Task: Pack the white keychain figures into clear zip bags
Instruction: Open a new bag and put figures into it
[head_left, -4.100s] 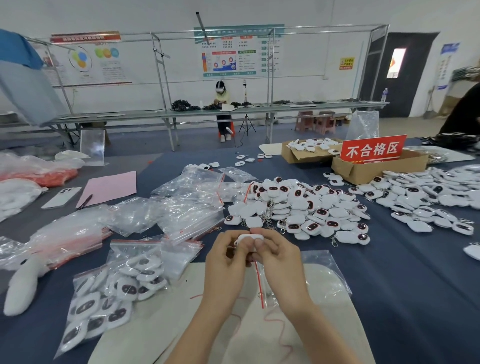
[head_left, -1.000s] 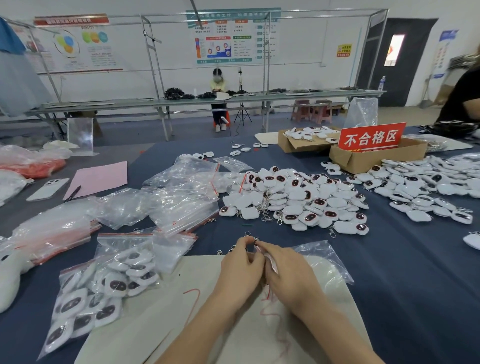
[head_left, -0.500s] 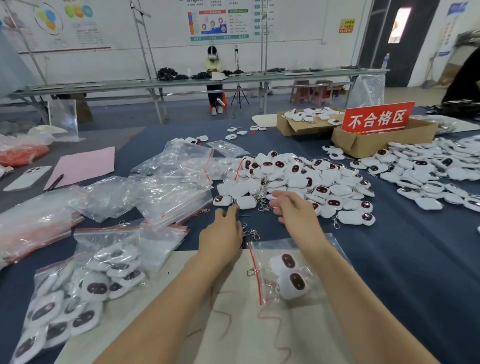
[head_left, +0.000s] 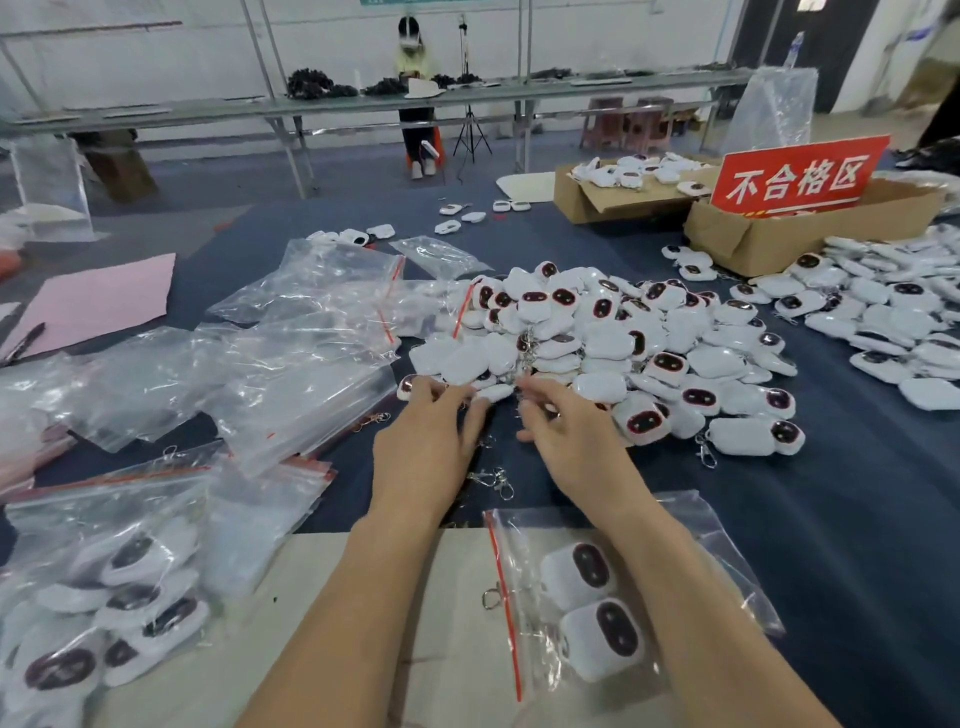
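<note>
A heap of white keychain figures (head_left: 623, 338) with dark faces lies mid-table. My left hand (head_left: 426, 447) reaches to its near edge, fingers spread and touching a white figure (head_left: 493, 392). My right hand (head_left: 566, 436) is beside it, fingers loosely bent over the figures and their metal clasps; I see nothing gripped. A clear zip bag (head_left: 701, 545) with a red seal lies on the beige board (head_left: 337, 623) under my right forearm, with two figures (head_left: 579, 574) inside.
Empty clear bags (head_left: 301, 364) are piled at left, filled bags (head_left: 104, 597) at the near left. Loose clasps (head_left: 493, 480) lie between my wrists. Behind stand cardboard boxes (head_left: 753, 234) with a red sign (head_left: 795, 176), and more figures (head_left: 883, 322) spread at right.
Both hands let go of the zip bag, which now lies on the board, and moved forward to the near edge of the heap. The view has tilted down.
</note>
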